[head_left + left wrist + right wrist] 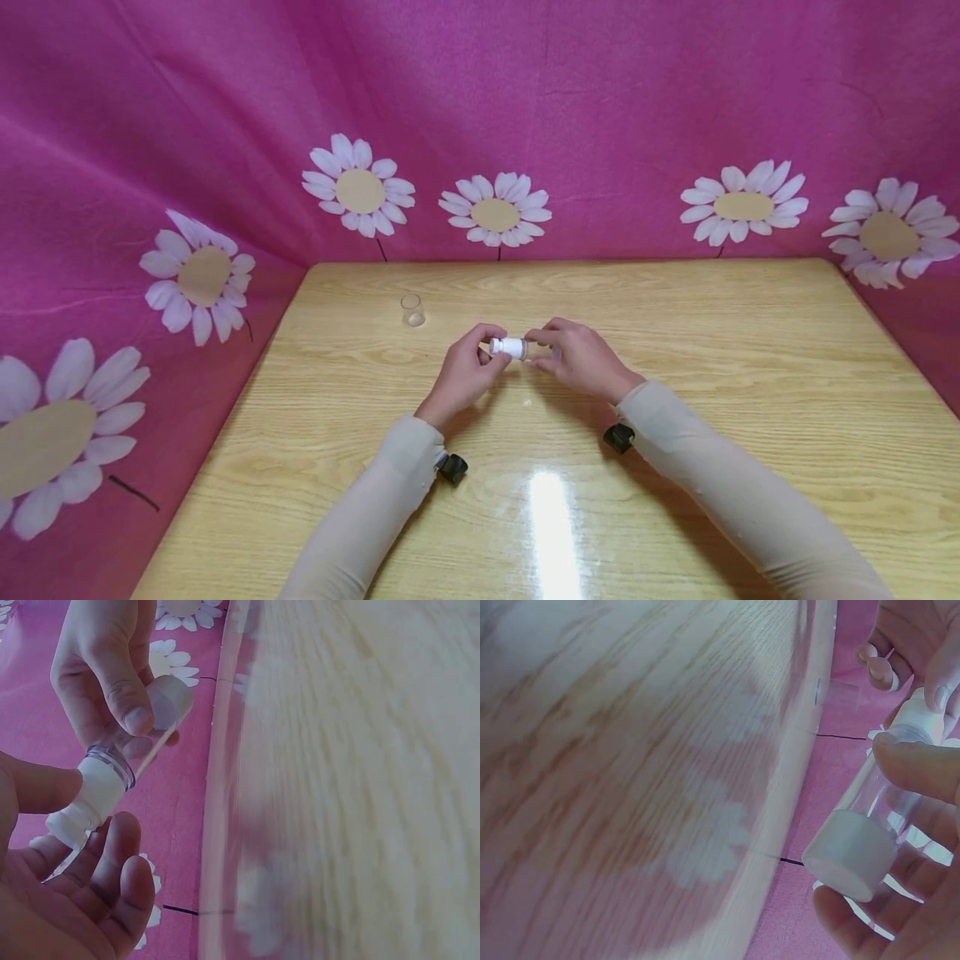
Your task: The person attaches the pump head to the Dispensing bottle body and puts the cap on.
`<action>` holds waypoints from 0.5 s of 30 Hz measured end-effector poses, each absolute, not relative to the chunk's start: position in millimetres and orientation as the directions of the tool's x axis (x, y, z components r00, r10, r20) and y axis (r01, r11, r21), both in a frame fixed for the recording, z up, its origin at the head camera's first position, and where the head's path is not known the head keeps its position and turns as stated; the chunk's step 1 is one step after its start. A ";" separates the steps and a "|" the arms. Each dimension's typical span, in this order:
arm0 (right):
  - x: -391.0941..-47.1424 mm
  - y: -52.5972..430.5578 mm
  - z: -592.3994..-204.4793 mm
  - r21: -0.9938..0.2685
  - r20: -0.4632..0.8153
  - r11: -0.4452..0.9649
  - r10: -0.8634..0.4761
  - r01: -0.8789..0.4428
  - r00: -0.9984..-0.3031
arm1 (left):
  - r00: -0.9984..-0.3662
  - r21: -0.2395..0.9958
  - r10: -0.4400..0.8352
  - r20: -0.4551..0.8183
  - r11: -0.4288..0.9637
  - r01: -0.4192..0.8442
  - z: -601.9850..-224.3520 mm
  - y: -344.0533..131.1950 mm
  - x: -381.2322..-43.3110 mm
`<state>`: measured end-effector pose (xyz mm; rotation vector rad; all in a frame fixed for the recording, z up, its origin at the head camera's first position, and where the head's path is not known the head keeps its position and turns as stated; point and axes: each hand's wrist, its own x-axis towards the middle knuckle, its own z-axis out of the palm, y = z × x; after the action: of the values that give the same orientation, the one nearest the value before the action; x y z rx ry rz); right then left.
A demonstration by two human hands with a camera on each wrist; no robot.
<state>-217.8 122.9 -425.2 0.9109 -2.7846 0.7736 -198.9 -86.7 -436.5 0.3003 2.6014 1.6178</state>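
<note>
Over the table, my left hand (465, 375) grips a small white bottle (510, 348) between thumb and fingers. In the left wrist view the bottle (97, 787) lies tilted, its narrower white end toward my left palm and a clear collar at the other end. My right hand (585, 358) holds a clear tube with a white end (851, 855), thumb on one side and fingers curled on the other. The tube lines up with the bottle's collar end; fingertips partly hide where they meet.
A small clear glass (412, 311) stands on the wooden table (360, 383), beyond my left hand. Pink cloth (615, 108) with large white flowers rises behind the table and along its sides. Black wrist cameras (452, 468) are worn under both sleeves.
</note>
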 end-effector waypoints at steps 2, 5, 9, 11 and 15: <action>-217.6 123.4 -425.1 -0.436 0.256 0.690 -0.520 -0.578 -0.815 | -0.981 0.890 0.193 0.036 0.440 0.119 -436.3 -86.8 -199.7; -217.5 124.0 -424.5 -0.438 0.258 0.694 -0.512 -0.572 -0.819 | -0.988 0.881 0.156 0.011 0.466 0.084 -434.7 -86.7 -201.6; -217.9 124.6 -425.4 -0.435 0.259 0.698 -0.509 -0.570 -0.821 | -0.995 0.853 0.101 0.009 0.518 0.061 -432.9 -86.1 -204.7; -217.4 124.5 -426.0 -0.431 0.254 0.698 -0.514 -0.571 -0.820 | -0.995 0.841 0.101 0.019 0.537 0.070 -432.8 -85.9 -205.3; -215.0 124.0 -426.7 -0.427 0.238 0.702 -0.521 -0.570 -0.820 | -0.993 0.832 0.118 0.010 0.550 0.074 -433.2 -85.2 -204.6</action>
<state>-215.0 124.0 -426.7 0.9018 -2.8057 0.7550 -204.6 -85.2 -433.2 0.1683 2.7240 1.4595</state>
